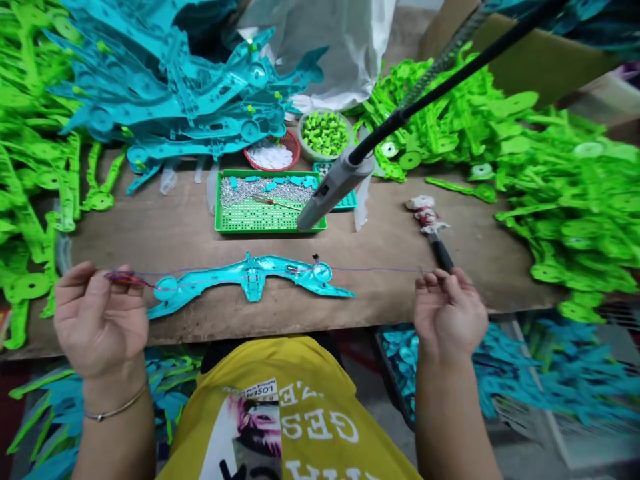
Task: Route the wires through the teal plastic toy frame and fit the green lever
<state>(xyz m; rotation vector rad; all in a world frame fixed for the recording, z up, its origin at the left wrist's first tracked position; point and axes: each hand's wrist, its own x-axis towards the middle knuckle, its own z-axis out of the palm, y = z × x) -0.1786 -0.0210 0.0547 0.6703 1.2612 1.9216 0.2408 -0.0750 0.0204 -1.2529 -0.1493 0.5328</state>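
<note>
A long blue plastic part (265, 273) lies on the table between my hands, open side up. My left hand (103, 323), palm up, is closed on thin red and purple wires (127, 277). One purple wire runs taut across above the part to the right. My right hand (450, 307) pinches the far end of that wire. A small black piece stands at the part's right end. Just beyond my right fingers lies a black-handled tool (441, 253) with its head wrapped in cloth; whether the fingers touch it, I cannot tell.
A green tray (270, 230) holds screws, small blue pieces and a screwdriver. A grey powered screwdriver (335, 190) hangs over its right side. Behind stand a red basket (295, 157) and a bowl (303, 143) of green pieces. Blue (200, 100) and green parts (565, 193) are heaped around.
</note>
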